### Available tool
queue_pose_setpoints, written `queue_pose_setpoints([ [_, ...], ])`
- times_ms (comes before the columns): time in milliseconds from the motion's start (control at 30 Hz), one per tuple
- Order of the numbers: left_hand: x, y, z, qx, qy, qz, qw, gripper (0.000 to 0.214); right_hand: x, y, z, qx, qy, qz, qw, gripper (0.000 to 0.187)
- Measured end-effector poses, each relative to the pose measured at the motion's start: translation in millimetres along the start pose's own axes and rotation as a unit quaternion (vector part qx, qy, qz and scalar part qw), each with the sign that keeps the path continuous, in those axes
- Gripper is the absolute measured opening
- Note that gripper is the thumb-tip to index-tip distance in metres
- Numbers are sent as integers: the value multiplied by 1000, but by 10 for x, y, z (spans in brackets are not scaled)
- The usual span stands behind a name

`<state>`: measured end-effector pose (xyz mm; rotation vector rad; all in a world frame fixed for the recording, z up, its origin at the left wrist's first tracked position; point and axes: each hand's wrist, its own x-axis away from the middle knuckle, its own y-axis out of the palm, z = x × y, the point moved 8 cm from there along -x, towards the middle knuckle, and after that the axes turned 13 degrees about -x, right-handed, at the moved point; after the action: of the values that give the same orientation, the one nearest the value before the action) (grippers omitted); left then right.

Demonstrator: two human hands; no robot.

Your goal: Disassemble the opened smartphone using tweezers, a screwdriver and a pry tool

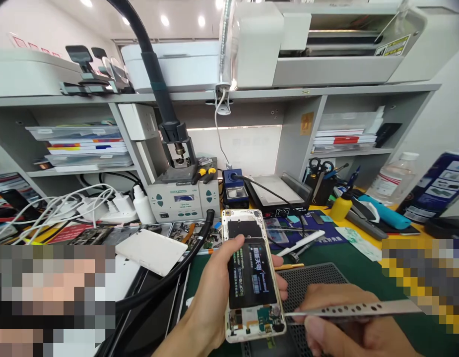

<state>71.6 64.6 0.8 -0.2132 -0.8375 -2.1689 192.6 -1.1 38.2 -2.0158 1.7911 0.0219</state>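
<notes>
My left hand (214,287) is wrapped round an opened smartphone (226,277), thumb on the near-left edge and fingertips showing past the right side. The phone's back is off, baring a black battery (251,277) with white print and a small green circuit board (264,317) at its lower end. Pinched in my right hand (348,317) is a pair of metal tweezers (363,308) with a row of holes. Their tips reach the phone's lower right edge; I cannot tell whether they touch it. A white back cover (153,252) lies to the left.
Beneath the phone is a dark perforated mat (322,272) on a green work surface. A soldering station (184,201) stands behind, its black hose (177,263) crossing the left side. A white-handled tool (305,242) and a yellow bottle (341,206) lie to the right. Blurred blocks hide both lower sides.
</notes>
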Motion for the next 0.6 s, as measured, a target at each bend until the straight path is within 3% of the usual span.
queue_pose_setpoints([
  [167, -5, -40, -3, 4, -3, 29, 1000, 69, 40, -48, 89, -30, 51, 30, 998, 37],
  [433, -25, -91, -62, 4, -25, 75, 997, 61, 1, 15, -71, -2, 29, -1, 1000, 33],
  [600, -16, -51, -98, 35, -44, 56, 997, 62, -15, 38, -137, -23, 15, -6, 1000, 23],
])
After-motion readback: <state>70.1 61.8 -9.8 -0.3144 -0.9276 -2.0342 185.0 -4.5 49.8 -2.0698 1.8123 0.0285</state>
